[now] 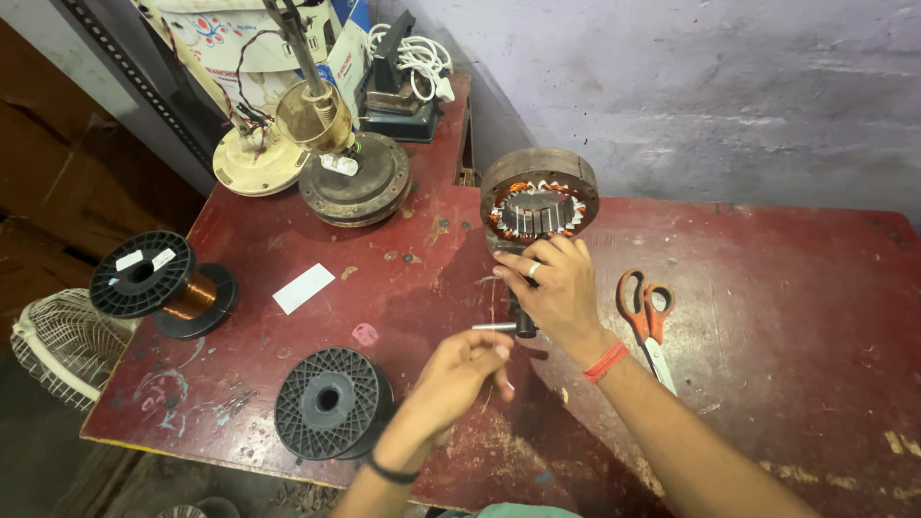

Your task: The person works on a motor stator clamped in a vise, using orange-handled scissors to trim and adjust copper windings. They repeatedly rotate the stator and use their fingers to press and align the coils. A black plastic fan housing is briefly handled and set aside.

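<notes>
A round motor stator with copper windings stands upright on a mount at the middle of the red table. My right hand, with a ring and an orange wrist thread, grips the mount just below the stator. My left hand, wearing a black wristband, pinches a small metal crank handle that sticks out from the mount. A thin wire runs down past my fingers.
Orange-handled scissors lie right of my right hand. A black spool of copper wire and another black spool sit on the left. Fan motor parts stand at the back. A wire fan guard lies beyond the left edge.
</notes>
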